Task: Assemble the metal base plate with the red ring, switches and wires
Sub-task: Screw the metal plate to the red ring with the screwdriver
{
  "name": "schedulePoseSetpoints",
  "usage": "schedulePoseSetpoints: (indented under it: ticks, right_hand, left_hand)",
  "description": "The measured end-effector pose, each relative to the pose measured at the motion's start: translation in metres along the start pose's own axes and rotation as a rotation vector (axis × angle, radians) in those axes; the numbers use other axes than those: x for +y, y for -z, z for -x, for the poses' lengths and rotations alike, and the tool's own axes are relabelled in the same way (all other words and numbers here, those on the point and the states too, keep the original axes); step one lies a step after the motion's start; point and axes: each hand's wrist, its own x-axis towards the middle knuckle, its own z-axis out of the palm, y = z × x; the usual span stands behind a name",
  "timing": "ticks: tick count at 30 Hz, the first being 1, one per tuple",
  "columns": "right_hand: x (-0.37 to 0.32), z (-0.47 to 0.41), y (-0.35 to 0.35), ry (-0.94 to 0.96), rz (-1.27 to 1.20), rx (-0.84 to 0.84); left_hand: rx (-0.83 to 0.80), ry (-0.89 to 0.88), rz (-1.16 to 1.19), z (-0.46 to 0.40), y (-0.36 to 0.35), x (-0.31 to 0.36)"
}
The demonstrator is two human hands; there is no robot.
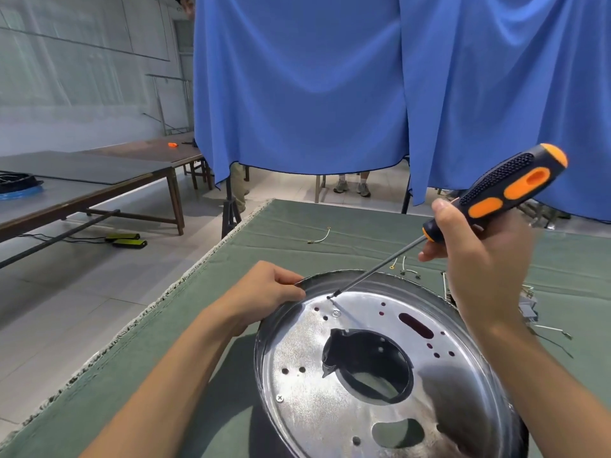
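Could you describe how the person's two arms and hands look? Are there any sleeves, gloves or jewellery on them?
Both forearms are bare as far as the picture shows; no sleeve reaches into view. The left hand and the right hand wear no gloves. No watch, bracelet or ring is visible on either wrist or on the fingers that show. The fingernails look short and unpainted.

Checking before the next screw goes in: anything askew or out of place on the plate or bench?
Nothing looks damaged. One oddity: a small washer lies loose on the metal base plate, beside the screwdriver tip rather than over a hole. Loose wires are scattered across the green cloth.
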Motion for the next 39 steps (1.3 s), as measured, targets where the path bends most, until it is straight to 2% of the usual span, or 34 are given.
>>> schedulePoseSetpoints:
  ticks: [10, 17, 25, 29, 33, 39]
  right_hand:
    - [-0.001, 0.001, -0.001, -0.021, 0.039, -0.012]
    - [-0.006, -0.005, -0.004, -0.051, 0.076, -0.089]
    - [-0.029, -0.043, -0.039, -0.084, 0.291, -0.335]
    - [-0.042, -0.055, -0.061, -0.073, 0.478, -0.441]
    - [-0.048, -0.061, -0.08, -0.069, 0.727, -0.437]
    - [-0.044, -0.056, -0.087, -0.088, 0.701, -0.387]
  left_hand:
    - [0.003, -0.016, 0.021, 0.002, -0.004, 0.0]
    - [0.004, -0.039, 0.002, 0.001, -0.006, 0.001]
    - [-0.005, 0.012, 0.058, 0.003, -0.008, 0.003]
    - [0.001, 0.002, 0.04, 0.002, -0.008, 0.003]
    - [-0.005, 0.012, 0.046, 0.003, -0.008, 0.002]
    - [-0.004, 0.014, 0.058, 0.003, -0.006, 0.004]
